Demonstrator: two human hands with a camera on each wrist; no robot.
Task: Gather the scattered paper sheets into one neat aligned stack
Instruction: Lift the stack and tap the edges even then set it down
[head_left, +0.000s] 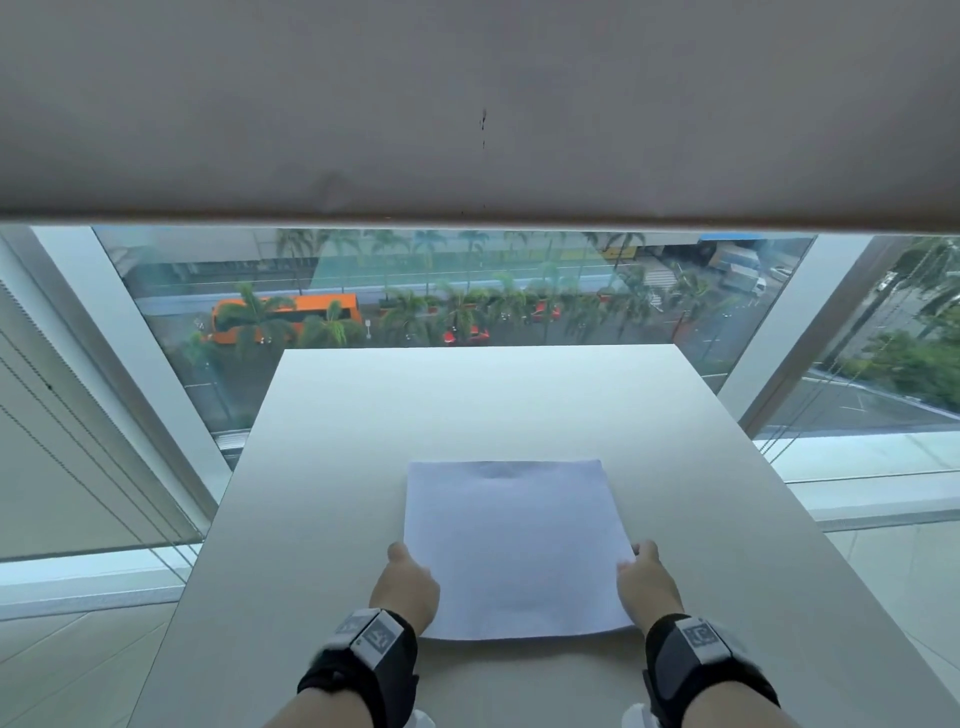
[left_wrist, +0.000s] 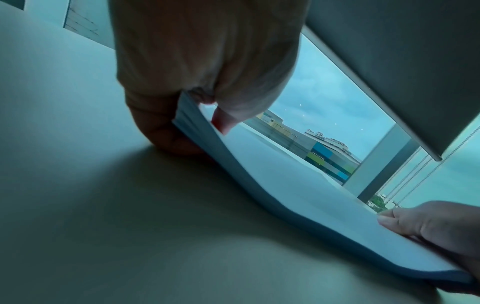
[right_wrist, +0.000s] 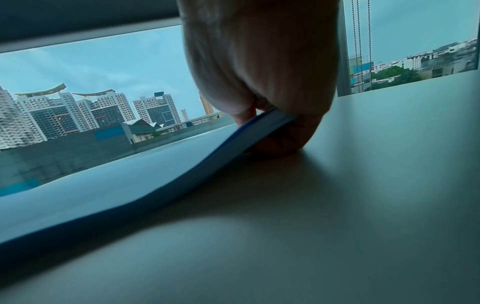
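A stack of white paper sheets lies in the middle of the pale table, its edges roughly aligned. My left hand pinches the stack's left edge, thumb on top and fingers beneath. My right hand pinches the right edge the same way. In the left wrist view the paper stack curves up at the left hand and sags toward the right hand. The right wrist view shows the paper stack lifted at the right hand, with its middle resting on the table.
The table's far edge meets a large window over a street. A roller blind hangs above. Blind cords hang at the right window frame. Bare tabletop lies on both sides of the stack.
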